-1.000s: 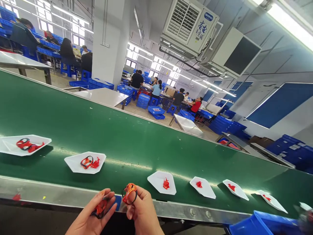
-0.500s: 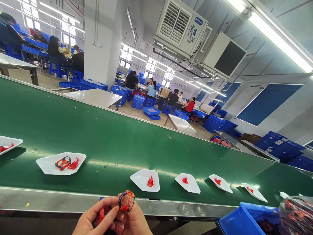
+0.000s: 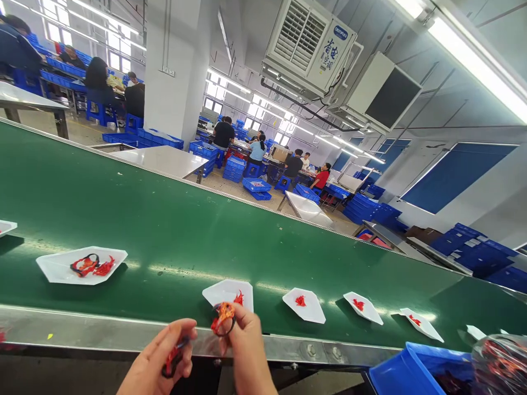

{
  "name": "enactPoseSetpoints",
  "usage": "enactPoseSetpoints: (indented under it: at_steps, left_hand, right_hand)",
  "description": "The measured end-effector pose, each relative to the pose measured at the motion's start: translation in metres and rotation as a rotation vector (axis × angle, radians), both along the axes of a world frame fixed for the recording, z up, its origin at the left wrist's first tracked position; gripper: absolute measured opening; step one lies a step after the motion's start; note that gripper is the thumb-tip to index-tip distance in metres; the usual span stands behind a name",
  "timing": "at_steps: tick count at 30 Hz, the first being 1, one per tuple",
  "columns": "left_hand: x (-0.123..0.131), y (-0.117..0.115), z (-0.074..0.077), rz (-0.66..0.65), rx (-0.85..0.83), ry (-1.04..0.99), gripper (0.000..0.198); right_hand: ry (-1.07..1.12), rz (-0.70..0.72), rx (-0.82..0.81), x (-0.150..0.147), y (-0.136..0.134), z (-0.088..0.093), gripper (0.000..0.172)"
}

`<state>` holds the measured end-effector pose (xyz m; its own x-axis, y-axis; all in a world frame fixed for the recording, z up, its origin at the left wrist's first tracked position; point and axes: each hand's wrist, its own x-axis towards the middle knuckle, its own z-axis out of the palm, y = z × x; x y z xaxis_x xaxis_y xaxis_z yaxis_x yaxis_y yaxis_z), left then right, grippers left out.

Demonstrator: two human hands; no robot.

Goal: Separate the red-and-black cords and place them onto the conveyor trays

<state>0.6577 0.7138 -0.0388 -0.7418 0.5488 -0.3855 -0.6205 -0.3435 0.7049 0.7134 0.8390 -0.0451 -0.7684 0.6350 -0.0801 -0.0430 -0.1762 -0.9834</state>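
Being pinched: red-orange looped part (image 3: 223, 319), grasped by right hand (image 3: 245, 351); dark-red piece (image 3: 174, 356) clenched in left hand (image 3: 155, 359); white tray (image 3: 218, 291) just beyond, on green conveyor belt (image 3: 164, 219).

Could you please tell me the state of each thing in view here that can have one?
Left hand: closed around a red piece.
Right hand: pinching a red-orange ring with a black band.
Nearest white tray: partly behind the right hand, red scrap on it.
Left white tray: holding red pieces and a dark loop.
Blue bin: open-topped, dark contents.
Clear plastic bag: filled with red pieces.
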Motion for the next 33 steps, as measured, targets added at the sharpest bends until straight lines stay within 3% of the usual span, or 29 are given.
enactPoseSetpoints:
  at_steps: [2, 4, 7, 12, 15, 16, 20, 22, 27, 33]
  left_hand:
    - [-0.004, 0.004, 0.002, 0.016, 0.022, -0.109, 0.025]
    - [-0.006, 0.006, 0.005, 0.018, 0.011, -0.209, 0.025]
    - [-0.003, 0.009, 0.007, 0.034, 0.014, -0.282, 0.026]
    - [0.011, 0.018, 0.008, 0.006, 0.028, -0.300, 0.028]
    - [0.019, 0.024, 0.008, -0.054, 0.043, -0.282, 0.036]
    - [0.021, 0.026, 0.008, -0.065, 0.052, -0.260, 0.038]
    - [0.026, 0.029, 0.008, -0.099, 0.111, -0.234, 0.041]
    - [0.029, 0.031, 0.007, -0.124, 0.137, -0.276, 0.043]
    - [0.037, 0.040, 0.001, -0.166, 0.125, -0.261, 0.037]
    - [0.045, 0.050, 0.000, -0.176, 0.090, -0.274, 0.049]
  right_hand:
    - [-0.081, -0.104, 0.436, 0.002, 0.021, 0.015, 0.023]
    - [-0.162, -0.130, 0.768, 0.004, 0.036, 0.027, 0.022]
    - [-0.247, -0.077, 0.926, 0.013, 0.037, 0.032, 0.025]
    - [-0.217, 0.094, 0.780, 0.032, -0.006, 0.016, 0.017]
    - [-0.159, 0.082, 0.701, 0.038, -0.018, 0.001, 0.007]
    - [-0.153, 0.064, 0.596, 0.039, -0.016, -0.002, 0.008]
    - [-0.152, 0.123, -0.016, 0.049, 0.008, -0.007, 0.040]
    - [-0.127, 0.153, -0.164, 0.055, 0.018, -0.007, 0.046]
    - [-0.108, 0.148, -0.291, 0.068, 0.025, -0.012, 0.050]
    - [-0.116, 0.111, -0.256, 0.078, 0.035, -0.020, 0.049]
